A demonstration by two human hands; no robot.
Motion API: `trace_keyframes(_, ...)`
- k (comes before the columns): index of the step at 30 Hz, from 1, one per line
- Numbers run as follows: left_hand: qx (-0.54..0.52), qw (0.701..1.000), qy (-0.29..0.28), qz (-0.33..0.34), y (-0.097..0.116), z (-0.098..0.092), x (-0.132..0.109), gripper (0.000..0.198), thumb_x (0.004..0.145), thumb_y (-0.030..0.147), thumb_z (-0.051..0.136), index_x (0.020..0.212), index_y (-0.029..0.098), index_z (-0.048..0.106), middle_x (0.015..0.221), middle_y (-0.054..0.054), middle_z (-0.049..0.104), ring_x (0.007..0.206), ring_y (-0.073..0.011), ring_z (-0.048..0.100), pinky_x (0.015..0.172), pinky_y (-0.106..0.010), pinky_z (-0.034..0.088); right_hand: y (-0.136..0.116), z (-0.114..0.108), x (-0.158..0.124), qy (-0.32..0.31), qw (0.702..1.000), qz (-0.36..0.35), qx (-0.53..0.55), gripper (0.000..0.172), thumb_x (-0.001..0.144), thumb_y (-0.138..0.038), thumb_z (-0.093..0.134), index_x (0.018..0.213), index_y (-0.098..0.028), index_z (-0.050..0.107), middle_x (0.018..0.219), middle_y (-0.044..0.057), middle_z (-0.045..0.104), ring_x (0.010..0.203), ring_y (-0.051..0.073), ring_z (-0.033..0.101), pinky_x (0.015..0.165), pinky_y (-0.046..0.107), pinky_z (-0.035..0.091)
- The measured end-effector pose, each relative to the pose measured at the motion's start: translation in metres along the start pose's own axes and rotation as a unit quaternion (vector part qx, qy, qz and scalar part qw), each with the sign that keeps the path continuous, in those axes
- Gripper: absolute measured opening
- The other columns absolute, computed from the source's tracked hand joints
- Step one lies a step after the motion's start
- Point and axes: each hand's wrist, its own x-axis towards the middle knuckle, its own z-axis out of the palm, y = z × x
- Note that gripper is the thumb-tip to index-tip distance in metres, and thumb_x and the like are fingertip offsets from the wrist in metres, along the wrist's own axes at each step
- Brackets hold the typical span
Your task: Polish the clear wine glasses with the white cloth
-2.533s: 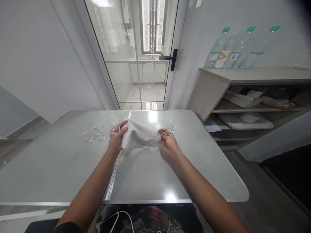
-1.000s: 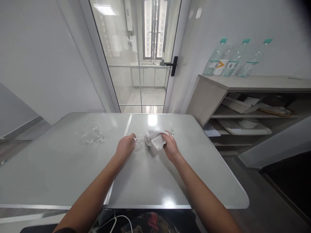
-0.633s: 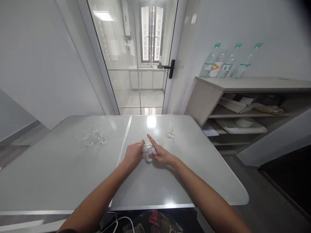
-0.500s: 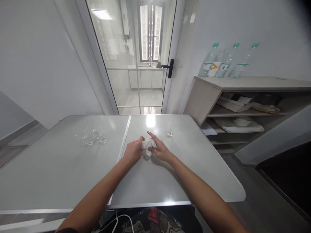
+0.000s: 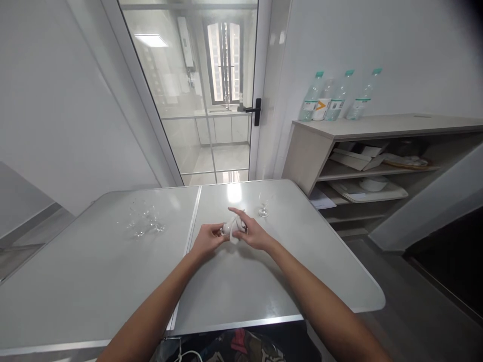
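Over the middle of the table, my left hand (image 5: 207, 238) is closed around the near-left end of a clear wine glass (image 5: 227, 229). My right hand (image 5: 256, 234) presses a crumpled white cloth (image 5: 234, 237) against the same glass, its forefinger stretched along the top and the thumb below. The cloth covers much of the glass, so its full shape is hidden. A single stemmed glass (image 5: 263, 212) stands just beyond my right hand. Off to the left, several clear glasses (image 5: 146, 223) are grouped together, hard to tell apart.
The grey table (image 5: 94, 281) has a metal seam down its middle. Behind it is a glass door (image 5: 226, 161) with a black handle (image 5: 257, 111). On the right, a shelf unit (image 5: 309, 151) carries plastic bottles (image 5: 332, 103) on top and papers and a tray inside.
My left fingers have shifted on the glass, the thumb now lower and nearer the cloth. The cloth has turned a little in my right hand. The camera view has tilted slightly.
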Motion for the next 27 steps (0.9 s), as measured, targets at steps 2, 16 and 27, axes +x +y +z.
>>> trace_keyframes(2, -0.114, 0.989, -0.085, -0.034, -0.003, -0.005, 0.001, 0.036, 0.08, 0.05, 0.076, 0.075, 0.014, 0.073, 0.055, 0.004, 0.049, 0.05, -0.0093, 0.039, 0.052, -0.024, 0.027, -0.005, -0.012, -0.003, -0.101, 0.993, -0.02, -0.053, 0.082, 0.086, -0.025, 0.071, 0.161, -0.03, 0.036, 0.08, -0.005, 0.06, 0.068, 0.014, 0.051, 0.076, 0.029, 0.046)
trace_keyframes(16, 0.087, 0.956, 0.244, 0.136, -0.008, -0.001, 0.0, 0.023, 0.098, 0.036, 0.058, 0.087, 0.021, 0.07, 0.075, -0.004, 0.065, 0.069, -0.0174, 0.058, 0.067, -0.031, 0.044, 0.021, 0.04, 0.004, 0.201, 0.896, 0.196, 0.344, 0.072, 0.071, -0.035, 0.085, 0.137, -0.024, 0.058, 0.08, -0.003, 0.06, 0.071, 0.015, 0.055, 0.067, 0.027, 0.046)
trace_keyframes(27, -0.245, 0.94, 0.221, -0.083, -0.033, 0.01, 0.014, 0.042, 0.094, 0.049, 0.045, 0.063, 0.022, 0.038, 0.058, 0.004, 0.035, 0.044, -0.009, 0.025, 0.04, -0.023, 0.021, 0.006, 0.028, -0.006, -0.018, 0.997, -0.021, -0.068, 0.063, 0.091, -0.03, 0.067, 0.151, -0.029, 0.05, 0.104, 0.006, 0.07, 0.091, 0.023, 0.058, 0.092, 0.04, 0.046)
